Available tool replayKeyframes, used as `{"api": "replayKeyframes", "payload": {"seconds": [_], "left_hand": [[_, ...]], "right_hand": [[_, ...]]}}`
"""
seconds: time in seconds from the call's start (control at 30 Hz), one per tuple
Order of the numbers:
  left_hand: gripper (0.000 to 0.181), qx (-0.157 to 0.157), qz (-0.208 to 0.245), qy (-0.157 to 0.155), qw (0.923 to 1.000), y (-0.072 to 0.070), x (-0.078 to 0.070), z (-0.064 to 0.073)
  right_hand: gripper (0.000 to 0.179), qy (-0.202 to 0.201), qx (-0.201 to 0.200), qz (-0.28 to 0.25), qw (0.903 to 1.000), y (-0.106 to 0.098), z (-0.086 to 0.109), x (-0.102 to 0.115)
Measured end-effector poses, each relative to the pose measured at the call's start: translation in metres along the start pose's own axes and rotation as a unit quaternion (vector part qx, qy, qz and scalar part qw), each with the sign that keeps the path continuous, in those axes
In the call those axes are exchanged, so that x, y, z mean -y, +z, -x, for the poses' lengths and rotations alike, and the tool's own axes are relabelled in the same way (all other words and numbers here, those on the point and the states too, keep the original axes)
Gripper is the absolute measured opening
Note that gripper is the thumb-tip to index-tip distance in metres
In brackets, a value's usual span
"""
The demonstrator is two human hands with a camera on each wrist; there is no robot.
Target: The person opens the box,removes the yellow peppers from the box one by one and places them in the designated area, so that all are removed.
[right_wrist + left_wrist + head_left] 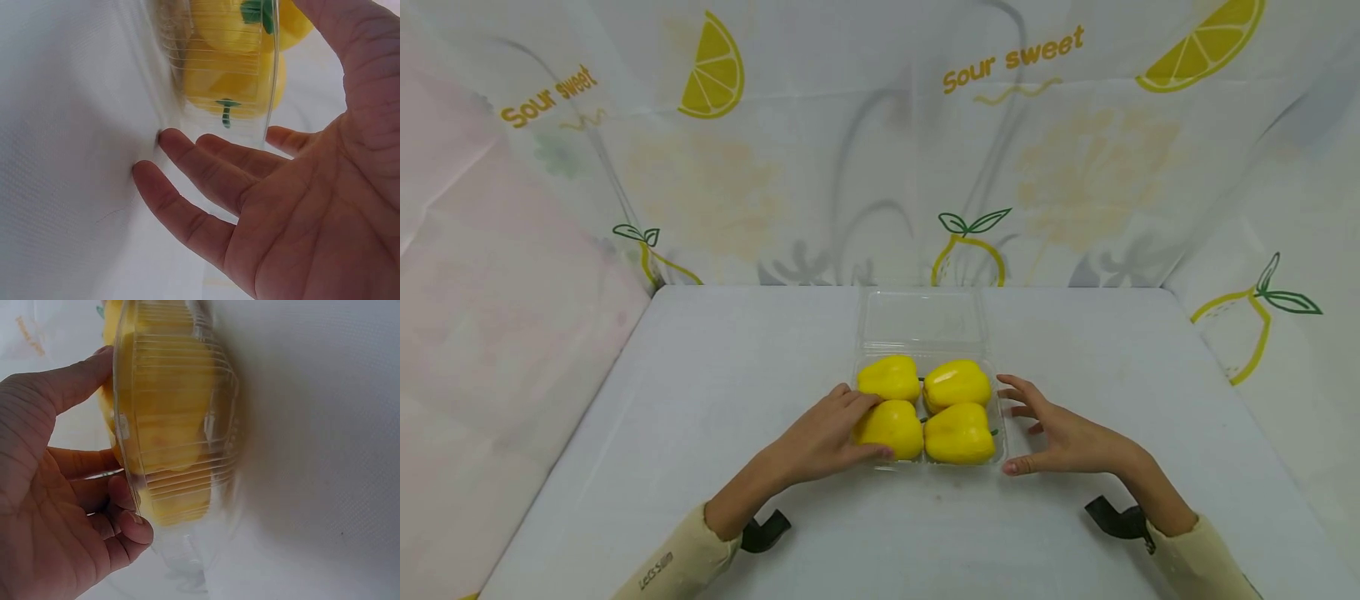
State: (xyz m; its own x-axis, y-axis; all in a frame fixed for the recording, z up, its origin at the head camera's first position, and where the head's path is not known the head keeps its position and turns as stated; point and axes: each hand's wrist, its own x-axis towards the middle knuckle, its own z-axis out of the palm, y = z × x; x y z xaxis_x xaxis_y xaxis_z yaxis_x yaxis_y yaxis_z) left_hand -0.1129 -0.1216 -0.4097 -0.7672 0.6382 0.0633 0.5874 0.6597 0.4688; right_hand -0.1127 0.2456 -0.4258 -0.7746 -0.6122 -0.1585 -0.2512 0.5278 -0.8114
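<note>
Several yellow bell peppers lie in two rows in a clear plastic clamshell box (1002, 454), its lid (922, 321) folded open toward the back. My left hand (827, 433) holds the front left bell pepper (892, 429), thumb on its near side and fingers around its far side. In the left wrist view some of those fingers touch the box rim (119, 425). My right hand (1063, 437) is beside the box's right side with its fingers spread, holding nothing. The front right bell pepper (958, 433), green-stemmed, is nearest to it. In the right wrist view two fingertips appear to touch the table.
A white cloth covers the table (737, 358). Behind it hangs a curtain (820, 167) with lemon prints, and more cloth encloses both sides. Black straps (765, 532) show at both wrists, below the light sleeves (681, 554).
</note>
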Motion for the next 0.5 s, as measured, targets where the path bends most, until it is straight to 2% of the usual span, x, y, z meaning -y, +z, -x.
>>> {"api": "replayKeyframes", "payload": {"seconds": [0.27,0.5], "left_hand": [[0.065,0.021,0.066,-0.021,0.9974,-0.0037,0.0026,-0.0003],[0.066,0.021,0.120,-0.031,0.9920,-0.0055,0.0075,-0.0003]], "right_hand": [[0.110,0.008,-0.003,0.002,1.0000,-0.0001,0.0011,0.0020],[0.110,0.006,-0.002,0.003,1.0000,0.0002,0.0012,0.0026]]}}
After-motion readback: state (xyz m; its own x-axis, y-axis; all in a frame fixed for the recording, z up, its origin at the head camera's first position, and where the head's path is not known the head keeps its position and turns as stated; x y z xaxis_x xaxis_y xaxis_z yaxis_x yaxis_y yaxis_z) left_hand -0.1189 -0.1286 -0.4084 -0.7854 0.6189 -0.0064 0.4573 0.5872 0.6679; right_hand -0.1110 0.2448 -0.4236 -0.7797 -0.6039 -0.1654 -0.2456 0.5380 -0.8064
